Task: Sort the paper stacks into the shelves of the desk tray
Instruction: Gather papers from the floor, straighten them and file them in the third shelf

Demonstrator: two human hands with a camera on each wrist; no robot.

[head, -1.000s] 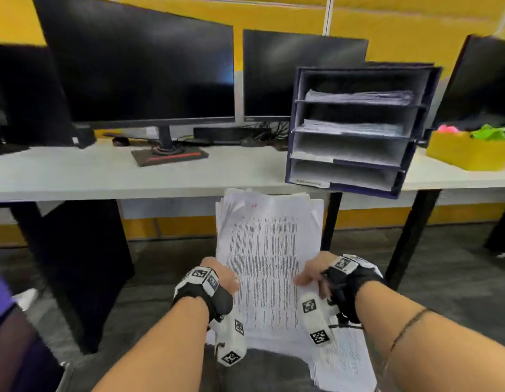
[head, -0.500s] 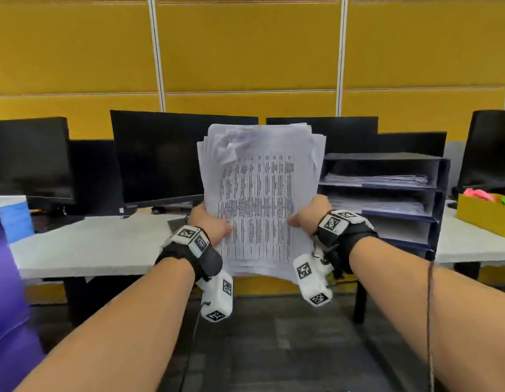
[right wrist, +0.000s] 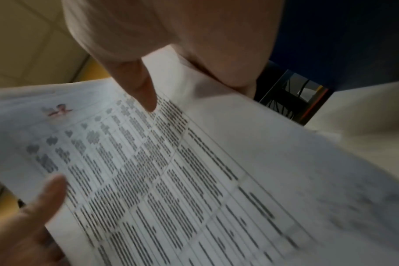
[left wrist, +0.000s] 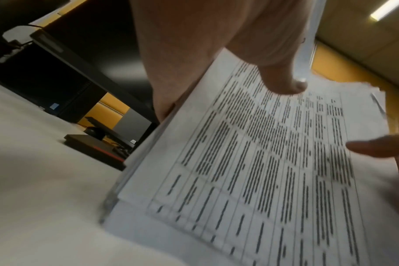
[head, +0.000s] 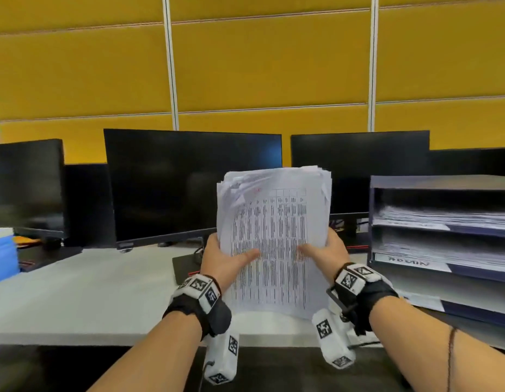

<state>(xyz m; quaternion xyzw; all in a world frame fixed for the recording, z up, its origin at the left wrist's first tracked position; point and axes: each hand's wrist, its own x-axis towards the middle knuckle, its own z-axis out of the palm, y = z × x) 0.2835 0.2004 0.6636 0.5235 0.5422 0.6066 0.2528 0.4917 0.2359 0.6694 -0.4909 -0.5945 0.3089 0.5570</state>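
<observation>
Counter (head: 84, 292): white, spanning the lower half of the head view; it carried all else listed.

Monitors (head: 192, 182): dark, in a row from 9 to 1 o'clock behind the stack.

Tray (head: 415, 183): dark blue, open-fronted, at 3 o'clock of the stack and well apart from it. Top two shelves already held papers (head: 443, 217). A label sat on the edge below the second; its wording was blurred. The shelf below showed mostly bare floor with a sheet at its front. Anything lower was cut off by the frame.

Stack (head: 274, 244): thick sheaf of printed tables, held near upright at centre, top edges fanned and uneven, bottom edge low over the counter; contact could not be told.

Left hand (head: 220, 258): at 8 o'clock of the stack, gripping its left edge, thumb across the printed face, fingers behind.

Right hand (head: 327, 250): at 4 o'clock, gripping the right edge likewise, thumb on the face.

Step in hand, as judged: squaring the sheaf before filing. Best done by loosening both grips slightly and tapping the bottom edge on the counter until the top edges align, then tipping it flat, carrying it toward 3 o'clock and feeding it level into a free shelf. Loose top sheets could snag on the shelf lip.
</observation>
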